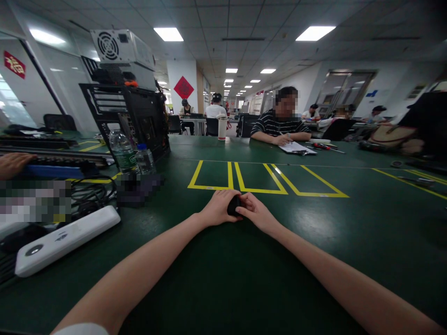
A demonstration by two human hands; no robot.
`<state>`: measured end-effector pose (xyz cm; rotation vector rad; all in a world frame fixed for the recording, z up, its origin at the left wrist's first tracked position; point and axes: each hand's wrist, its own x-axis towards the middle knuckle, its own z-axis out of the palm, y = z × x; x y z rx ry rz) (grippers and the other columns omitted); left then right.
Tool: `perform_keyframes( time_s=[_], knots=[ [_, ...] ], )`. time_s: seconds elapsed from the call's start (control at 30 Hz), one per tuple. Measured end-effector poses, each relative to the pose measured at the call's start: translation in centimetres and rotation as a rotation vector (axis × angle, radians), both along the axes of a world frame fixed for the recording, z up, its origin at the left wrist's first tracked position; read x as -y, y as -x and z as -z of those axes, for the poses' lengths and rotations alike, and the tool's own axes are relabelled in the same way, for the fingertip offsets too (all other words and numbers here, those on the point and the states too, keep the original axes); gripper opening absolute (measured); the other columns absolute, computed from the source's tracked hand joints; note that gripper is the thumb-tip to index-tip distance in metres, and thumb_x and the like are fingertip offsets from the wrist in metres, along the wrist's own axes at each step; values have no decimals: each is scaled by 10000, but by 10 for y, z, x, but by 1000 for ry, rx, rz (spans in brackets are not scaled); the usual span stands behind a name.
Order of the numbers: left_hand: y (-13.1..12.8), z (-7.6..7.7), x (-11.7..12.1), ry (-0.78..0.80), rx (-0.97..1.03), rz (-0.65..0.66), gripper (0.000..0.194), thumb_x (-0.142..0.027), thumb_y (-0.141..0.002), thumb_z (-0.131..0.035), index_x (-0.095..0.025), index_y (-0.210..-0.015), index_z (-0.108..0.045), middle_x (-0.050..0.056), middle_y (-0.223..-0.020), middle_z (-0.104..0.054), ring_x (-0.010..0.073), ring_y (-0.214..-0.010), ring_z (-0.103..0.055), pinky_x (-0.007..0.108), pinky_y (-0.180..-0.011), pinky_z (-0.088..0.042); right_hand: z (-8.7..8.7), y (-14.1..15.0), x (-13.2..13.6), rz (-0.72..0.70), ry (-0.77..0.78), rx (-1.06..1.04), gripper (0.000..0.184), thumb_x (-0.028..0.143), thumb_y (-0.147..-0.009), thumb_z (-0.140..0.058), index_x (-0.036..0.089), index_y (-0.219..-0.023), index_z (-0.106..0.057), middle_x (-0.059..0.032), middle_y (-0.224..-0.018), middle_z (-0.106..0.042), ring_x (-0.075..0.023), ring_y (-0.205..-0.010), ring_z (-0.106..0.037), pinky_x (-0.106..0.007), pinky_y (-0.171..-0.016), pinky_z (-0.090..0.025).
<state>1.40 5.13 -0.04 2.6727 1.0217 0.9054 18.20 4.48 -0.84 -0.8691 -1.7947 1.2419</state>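
Both my forearms stretch out over the green table (pixel 244 260), and the hands meet near its middle. My left hand (pixel 218 208) and my right hand (pixel 256 211) are closed together round a small black object (pixel 233 205). I cannot make out what the object is. It sits low, at or just above the table top, right before the yellow taped boxes (pixel 251 179).
A white power strip (pixel 66 239) and tangled cables (pixel 89 195) lie at the left. Two water bottles (pixel 124 153) stand by an open black computer case (pixel 139 118). A person in a striped shirt (pixel 275 128) writes on papers (pixel 296 148) across the table. Another person's hand (pixel 14 164) shows at far left.
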Motion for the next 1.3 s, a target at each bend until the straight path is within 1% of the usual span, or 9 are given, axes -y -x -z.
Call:
perform_keyframes(
  time_s=[0.13,0.27,0.37,0.5,0.6,0.77,1.0,1.2,1.3],
  knots=[
    [-1,0,0,12,-13,-20,531,-284,-624,-650,-206,-1080,-389,61,-1077,-502,238,-1018,-460,391,-869,-323,-1,0,6,12,2,-18,261,236,-700,-568,205,-933,-454,-11,-974,-531,-160,-913,-547,-348,-796,-465],
    [-1,0,0,8,-12,-19,521,-282,-624,-646,-208,-1071,-390,60,-1074,-500,238,-1018,-457,388,-868,-322,-3,1,8,44,6,-19,229,307,-726,-538,203,-921,-477,-8,-941,-538,-159,-889,-547,-353,-795,-459],
    [-1,0,0,-3,-10,-22,529,-297,-623,-649,-204,-1074,-388,61,-1076,-499,234,-1014,-457,387,-871,-320,-4,1,4,71,6,-36,215,339,-743,-516,190,-895,-496,-13,-925,-546,-160,-893,-543,-352,-813,-443],
    [-1,2,-2,0,-4,-34,537,-297,-614,-656,-205,-1072,-391,62,-1073,-502,236,-1009,-459,391,-871,-317,-1,0,-4,102,57,-15,293,342,-715,-554,179,-949,-487,-34,-966,-545,-169,-918,-536,-364,-829,-428],
    [-1,3,-3,18,1,-38,539,-286,-608,-659,-212,-1071,-392,60,-1077,-501,240,-1015,-458,398,-873,-310,1,-1,-6,70,62,7,298,337,-717,-548,176,-958,-480,-38,-965,-537,-172,-897,-544,-369,-805,-444],
    [-1,2,-2,17,2,-28,540,-271,-608,-655,-209,-1073,-388,63,-1083,-497,242,-1014,-457,394,-868,-315,0,-2,-1,-20,13,-48,301,261,-674,-603,209,-927,-448,-14,-984,-498,-171,-913,-540,-348,-776,-473],
    [1,1,-1,-13,-2,-19,518,-299,-634,-638,-202,-1076,-385,64,-1074,-494,233,-1000,-457,384,-864,-325,3,1,-4,14,17,-80,181,317,-733,-534,204,-851,-456,1,-882,-509,-143,-816,-550,-307,-702,-484],
    [0,3,-3,-21,-2,-16,531,-304,-632,-642,-196,-1082,-381,65,-1070,-494,230,-996,-453,381,-866,-321,4,1,-8,54,30,-48,279,321,-714,-559,196,-942,-457,-23,-958,-513,-150,-885,-534,-334,-797,-442],
    [0,4,-2,-16,4,-16,526,-302,-634,-641,-199,-1081,-383,66,-1077,-491,231,-1003,-449,385,-868,-318,3,-1,-8,62,57,-9,324,334,-713,-558,192,-985,-450,-40,-999,-506,-161,-891,-541,-355,-798,-442]
  ],
)
